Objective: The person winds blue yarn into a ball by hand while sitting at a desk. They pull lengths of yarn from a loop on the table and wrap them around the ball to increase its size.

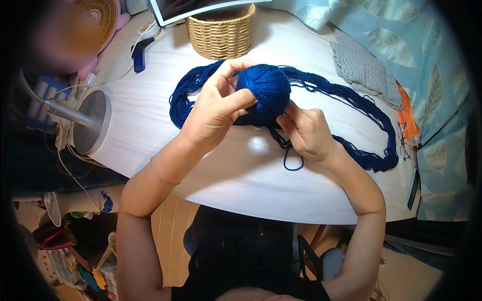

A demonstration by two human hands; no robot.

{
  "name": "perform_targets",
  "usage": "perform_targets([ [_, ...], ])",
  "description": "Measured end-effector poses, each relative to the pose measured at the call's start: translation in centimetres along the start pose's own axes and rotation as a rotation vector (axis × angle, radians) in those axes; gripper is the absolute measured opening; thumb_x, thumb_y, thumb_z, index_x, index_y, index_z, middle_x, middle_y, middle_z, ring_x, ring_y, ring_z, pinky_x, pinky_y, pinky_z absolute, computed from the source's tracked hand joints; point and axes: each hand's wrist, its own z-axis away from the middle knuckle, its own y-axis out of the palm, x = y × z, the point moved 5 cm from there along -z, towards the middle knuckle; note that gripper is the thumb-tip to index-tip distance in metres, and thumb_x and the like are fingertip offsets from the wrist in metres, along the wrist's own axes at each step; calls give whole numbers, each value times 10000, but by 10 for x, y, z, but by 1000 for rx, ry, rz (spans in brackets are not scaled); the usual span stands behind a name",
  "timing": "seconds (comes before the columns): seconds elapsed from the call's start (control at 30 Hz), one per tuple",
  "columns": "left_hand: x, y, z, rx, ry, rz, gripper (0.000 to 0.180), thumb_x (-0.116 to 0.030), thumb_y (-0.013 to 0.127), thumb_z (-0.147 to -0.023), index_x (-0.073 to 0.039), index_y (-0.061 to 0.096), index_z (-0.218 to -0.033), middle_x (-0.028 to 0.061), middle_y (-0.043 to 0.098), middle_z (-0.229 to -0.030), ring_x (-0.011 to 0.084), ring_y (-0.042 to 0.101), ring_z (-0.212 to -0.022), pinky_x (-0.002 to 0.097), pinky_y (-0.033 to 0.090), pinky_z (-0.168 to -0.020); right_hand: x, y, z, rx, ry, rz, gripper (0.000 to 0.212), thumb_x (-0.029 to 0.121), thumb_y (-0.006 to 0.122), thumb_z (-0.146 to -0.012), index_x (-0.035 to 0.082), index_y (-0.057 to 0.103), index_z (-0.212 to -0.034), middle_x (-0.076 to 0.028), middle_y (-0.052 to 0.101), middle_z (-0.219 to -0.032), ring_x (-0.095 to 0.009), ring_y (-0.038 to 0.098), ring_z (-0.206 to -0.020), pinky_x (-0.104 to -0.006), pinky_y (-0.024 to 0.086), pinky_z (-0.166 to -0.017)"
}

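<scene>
Blue yarn ball [266,90] — held above table [251,193].
Left hand [218,100] clamps ball; right hand [309,131] at its lower edge — grip not discernible.

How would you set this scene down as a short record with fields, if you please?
Surface: pale table
Left hand: holding a blue yarn ball above the table
Right hand: fingers at the ball's lower right; whether they pinch a strand is unclear
Loose yarn: long dark blue loop spread across the table
Far side: wicker basket
Far right: grey knitted piece
Left side: grey stand with a round base
</scene>
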Motion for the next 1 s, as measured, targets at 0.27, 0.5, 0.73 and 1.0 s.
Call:
perform_targets([
  [0.27,-6,-3,-1,-46,113,-254,440,-17,579,-757,-32,458,-1179,65,518,-1077,115,551,-924,238,470,-832,36,3,5,83,-108,115,182,83,570,-830,33,604,-1001,-111,626,-675,-242,616,-547,-316,477,-486],
  [0.5,2,2,1,64,293,-450,387,-5,622,-672,-26,525,-1047,53,558,-967,104,539,-907,234,460,-803,58,-10,6,68,-209,103,107,78,647,-775,37,603,-864,-71,600,-647,-207,589,-512,-288,451,-448],
  [0.73,4,16,6,176,267,-686,473,30,563,-628,29,517,-1100,87,539,-1064,151,523,-1015,279,404,-929,58,-29,2,-53,-289,102,119,63,715,-721,33,623,-791,-55,545,-588,-174,511,-455,-271,383,-415],
  [1.0,2,20,11,256,290,-842,486,17,574,-625,45,539,-1109,97,547,-1092,170,528,-1040,286,405,-938,59,-46,-5,-107,-326,126,147,116,727,-705,51,615,-776,-54,556,-664,-163,560,-520,-256,442,-449],
])
